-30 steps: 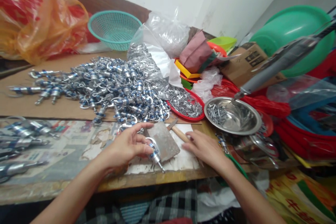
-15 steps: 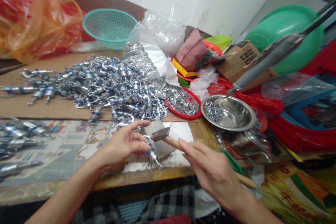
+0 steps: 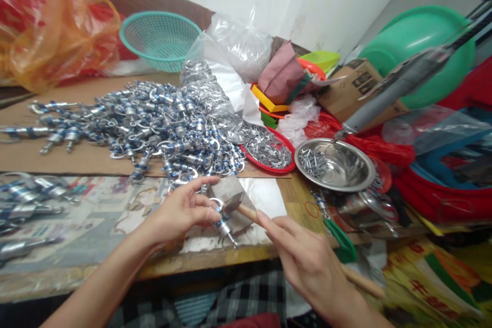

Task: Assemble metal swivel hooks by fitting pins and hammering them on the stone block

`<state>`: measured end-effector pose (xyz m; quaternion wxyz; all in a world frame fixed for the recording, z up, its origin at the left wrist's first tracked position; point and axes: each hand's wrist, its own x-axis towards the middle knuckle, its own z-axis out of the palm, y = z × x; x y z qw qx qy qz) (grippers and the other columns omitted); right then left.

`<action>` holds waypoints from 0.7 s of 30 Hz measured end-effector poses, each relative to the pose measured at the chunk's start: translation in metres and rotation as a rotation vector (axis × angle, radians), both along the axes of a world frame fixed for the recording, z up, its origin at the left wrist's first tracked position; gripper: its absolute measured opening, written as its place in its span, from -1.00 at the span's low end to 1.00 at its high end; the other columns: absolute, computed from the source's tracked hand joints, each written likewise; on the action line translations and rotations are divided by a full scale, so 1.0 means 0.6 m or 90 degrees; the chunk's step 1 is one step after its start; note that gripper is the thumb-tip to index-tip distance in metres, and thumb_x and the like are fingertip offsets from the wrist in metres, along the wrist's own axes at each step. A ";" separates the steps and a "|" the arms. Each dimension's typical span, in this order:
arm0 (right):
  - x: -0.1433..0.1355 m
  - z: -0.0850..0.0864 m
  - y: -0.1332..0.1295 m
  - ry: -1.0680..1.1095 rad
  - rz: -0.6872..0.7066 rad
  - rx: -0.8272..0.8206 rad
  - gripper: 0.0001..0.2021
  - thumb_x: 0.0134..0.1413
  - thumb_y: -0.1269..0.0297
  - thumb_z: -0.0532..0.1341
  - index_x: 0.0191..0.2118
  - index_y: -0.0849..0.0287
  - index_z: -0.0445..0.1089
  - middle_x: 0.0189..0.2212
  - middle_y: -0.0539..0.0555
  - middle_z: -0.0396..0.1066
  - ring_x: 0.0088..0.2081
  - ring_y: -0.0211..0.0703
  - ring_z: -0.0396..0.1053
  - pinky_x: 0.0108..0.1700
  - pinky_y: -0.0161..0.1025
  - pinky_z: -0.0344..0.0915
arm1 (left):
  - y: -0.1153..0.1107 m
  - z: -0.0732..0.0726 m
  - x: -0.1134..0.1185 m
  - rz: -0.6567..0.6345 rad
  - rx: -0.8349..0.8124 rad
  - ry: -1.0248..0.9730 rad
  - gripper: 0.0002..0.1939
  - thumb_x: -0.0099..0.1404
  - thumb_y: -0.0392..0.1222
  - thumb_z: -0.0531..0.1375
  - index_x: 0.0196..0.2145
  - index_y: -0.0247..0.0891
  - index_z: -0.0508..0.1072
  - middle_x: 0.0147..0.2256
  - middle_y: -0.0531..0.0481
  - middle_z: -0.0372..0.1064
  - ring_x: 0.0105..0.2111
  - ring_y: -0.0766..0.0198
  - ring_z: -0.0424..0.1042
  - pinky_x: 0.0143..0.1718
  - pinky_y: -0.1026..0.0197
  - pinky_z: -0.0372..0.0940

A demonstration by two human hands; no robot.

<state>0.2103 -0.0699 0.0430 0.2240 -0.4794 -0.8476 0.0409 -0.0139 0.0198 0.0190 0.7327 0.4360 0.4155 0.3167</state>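
Note:
My left hand [image 3: 194, 205] pinches a small silver metal fitting [image 3: 223, 225] with a blue band and a ring. The fitting lies tilted against a grey metal block [image 3: 226, 187] near the table's front edge, its narrow end pointing towards me. In my right hand [image 3: 307, 251] is a hammer [image 3: 248, 211], gripped by its wooden handle. The dark hammer head is down at the fitting's ring end, beside my left fingertips; whether it touches cannot be told. White paper [image 3: 265, 195] lies under the block.
A large heap of similar fittings [image 3: 165, 123] lies behind my left hand, with several more at the left. A red plate [image 3: 286, 164] of small metal pieces and a steel bowl [image 3: 334, 164] of pins stand to the right. A grey hanging tool [image 3: 395, 92] reaches over the bowl.
The hammer head has come down and slightly towards me, onto or close to the fitting. My right hand has lowered with it. The left hand and the fitting have stayed in place.

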 end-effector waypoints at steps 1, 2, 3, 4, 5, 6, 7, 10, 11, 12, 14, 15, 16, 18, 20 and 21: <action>0.000 -0.002 -0.003 0.006 -0.004 0.017 -0.44 0.09 0.61 -0.02 0.20 0.07 0.10 -0.26 0.13 0.41 -0.29 -0.14 0.41 -0.31 -0.24 0.39 | 0.001 0.000 0.000 -0.002 0.001 -0.002 -0.19 -0.14 -0.30 0.35 0.06 -0.32 0.13 -0.56 0.10 0.43 -0.55 0.28 0.41 -0.47 0.21 0.32; 0.000 -0.003 -0.005 0.014 -0.008 0.033 -0.43 0.09 0.61 -0.02 0.21 0.07 0.08 -0.22 0.14 0.41 -0.26 -0.14 0.41 -0.28 -0.23 0.39 | 0.001 0.000 0.000 -0.004 0.003 -0.005 -0.19 -0.14 -0.30 0.35 0.07 -0.33 0.13 -0.56 0.10 0.43 -0.55 0.28 0.41 -0.47 0.21 0.31; 0.000 -0.005 -0.006 0.016 -0.012 0.038 -0.43 0.09 0.61 -0.02 0.21 0.06 0.07 -0.22 0.14 0.41 -0.26 -0.14 0.41 -0.27 -0.22 0.39 | 0.002 0.000 0.001 -0.006 0.004 -0.008 -0.19 -0.14 -0.30 0.35 0.07 -0.33 0.13 -0.56 0.10 0.43 -0.56 0.29 0.41 -0.47 0.22 0.31; 0.000 -0.006 -0.006 0.012 -0.015 0.026 -0.44 0.10 0.60 -0.02 0.22 0.07 0.07 -0.25 0.13 0.41 -0.28 -0.14 0.41 -0.29 -0.23 0.39 | 0.002 0.000 0.001 -0.007 0.005 -0.010 -0.19 -0.13 -0.31 0.35 0.07 -0.32 0.13 -0.56 0.10 0.43 -0.56 0.30 0.41 -0.47 0.23 0.31; 0.001 -0.007 -0.005 0.004 -0.020 0.000 -0.45 0.11 0.58 -0.02 0.21 0.07 0.09 -0.28 0.12 0.41 -0.31 -0.15 0.41 -0.31 -0.24 0.39 | 0.002 0.000 0.001 -0.004 0.005 -0.010 -0.20 -0.13 -0.32 0.35 0.07 -0.32 0.13 -0.55 0.10 0.44 -0.56 0.30 0.41 -0.47 0.24 0.31; 0.003 -0.008 -0.002 0.003 -0.027 -0.025 -0.48 0.12 0.56 -0.01 0.19 0.08 0.12 -0.30 0.11 0.41 -0.33 -0.16 0.41 -0.32 -0.25 0.39 | 0.002 0.000 0.001 -0.001 0.003 -0.009 -0.20 -0.13 -0.32 0.34 0.07 -0.31 0.13 -0.55 0.09 0.44 -0.55 0.30 0.41 -0.47 0.24 0.31; 0.006 -0.009 0.002 0.018 -0.038 -0.037 -0.50 0.13 0.54 0.00 0.18 0.08 0.14 -0.30 0.10 0.41 -0.34 -0.18 0.41 -0.31 -0.26 0.39 | 0.002 0.000 0.001 0.002 0.000 -0.007 -0.20 -0.13 -0.33 0.34 0.07 -0.31 0.13 -0.54 0.09 0.44 -0.54 0.29 0.42 -0.46 0.23 0.31; 0.021 -0.007 0.014 0.125 -0.095 0.014 -0.54 0.15 0.49 0.05 0.16 0.06 0.17 -0.19 0.11 0.40 -0.24 -0.21 0.41 -0.20 -0.29 0.37 | 0.000 -0.001 0.001 0.004 -0.001 -0.005 -0.21 -0.13 -0.33 0.34 0.07 -0.31 0.13 -0.55 0.09 0.44 -0.54 0.26 0.43 -0.45 0.21 0.32; 0.025 -0.004 0.017 0.152 -0.108 0.037 -0.53 0.14 0.49 0.08 0.16 0.05 0.17 -0.17 0.10 0.40 -0.21 -0.21 0.41 -0.18 -0.29 0.36 | 0.000 -0.001 0.001 0.004 0.000 -0.004 -0.21 -0.13 -0.33 0.34 0.06 -0.32 0.13 -0.55 0.09 0.44 -0.54 0.26 0.43 -0.45 0.20 0.32; 0.028 0.000 0.019 0.167 -0.111 0.052 -0.52 0.13 0.49 0.09 0.17 0.03 0.16 -0.15 0.10 0.39 -0.19 -0.21 0.40 -0.16 -0.29 0.36 | 0.000 0.000 0.001 0.004 0.000 -0.001 -0.21 -0.14 -0.33 0.35 0.06 -0.32 0.14 -0.56 0.09 0.44 -0.54 0.25 0.43 -0.45 0.20 0.32; 0.029 0.009 0.018 0.167 -0.089 0.063 -0.49 0.11 0.52 0.11 0.17 0.00 0.16 -0.13 0.10 0.39 -0.17 -0.21 0.40 -0.17 -0.30 0.36 | 0.001 0.000 0.002 0.003 -0.003 0.005 -0.20 -0.15 -0.33 0.35 0.06 -0.32 0.14 -0.56 0.09 0.44 -0.54 0.24 0.44 -0.45 0.19 0.31; 0.026 0.014 0.016 0.162 -0.071 0.065 -0.48 0.11 0.53 0.11 0.17 -0.02 0.15 -0.13 0.09 0.39 -0.17 -0.21 0.40 -0.17 -0.31 0.36 | 0.001 0.000 0.002 0.003 -0.006 0.006 -0.19 -0.15 -0.33 0.35 0.06 -0.32 0.13 -0.56 0.10 0.44 -0.54 0.24 0.43 -0.45 0.19 0.31; 0.022 0.017 0.014 0.158 -0.056 0.067 -0.46 0.11 0.54 0.10 0.18 -0.03 0.13 -0.12 0.09 0.38 -0.16 -0.21 0.40 -0.18 -0.32 0.36 | 0.002 0.000 0.002 0.003 -0.007 0.006 -0.19 -0.15 -0.33 0.35 0.07 -0.32 0.13 -0.57 0.10 0.43 -0.54 0.25 0.43 -0.46 0.19 0.31; 0.011 0.020 0.009 0.139 -0.034 0.066 -0.44 0.10 0.57 0.08 0.19 -0.02 0.11 -0.13 0.10 0.39 -0.18 -0.22 0.41 -0.20 -0.33 0.36 | 0.002 0.001 0.002 0.002 -0.005 0.001 -0.19 -0.14 -0.32 0.35 0.07 -0.32 0.13 -0.57 0.11 0.43 -0.55 0.25 0.43 -0.45 0.19 0.31; 0.001 0.020 0.007 0.072 -0.020 0.031 -0.45 0.10 0.58 0.03 0.19 0.03 0.12 -0.21 0.10 0.41 -0.28 -0.22 0.42 -0.30 -0.33 0.38 | 0.002 0.000 0.001 0.004 -0.007 -0.003 -0.20 -0.15 -0.32 0.35 0.06 -0.31 0.15 -0.57 0.11 0.43 -0.55 0.25 0.43 -0.45 0.18 0.31; -0.001 0.019 0.008 0.026 -0.016 0.005 -0.46 0.10 0.57 0.00 0.19 0.06 0.13 -0.27 0.09 0.42 -0.35 -0.22 0.42 -0.35 -0.33 0.38 | 0.002 0.000 0.001 0.004 -0.009 -0.004 -0.20 -0.16 -0.32 0.36 0.05 -0.30 0.16 -0.56 0.11 0.43 -0.55 0.25 0.42 -0.45 0.18 0.31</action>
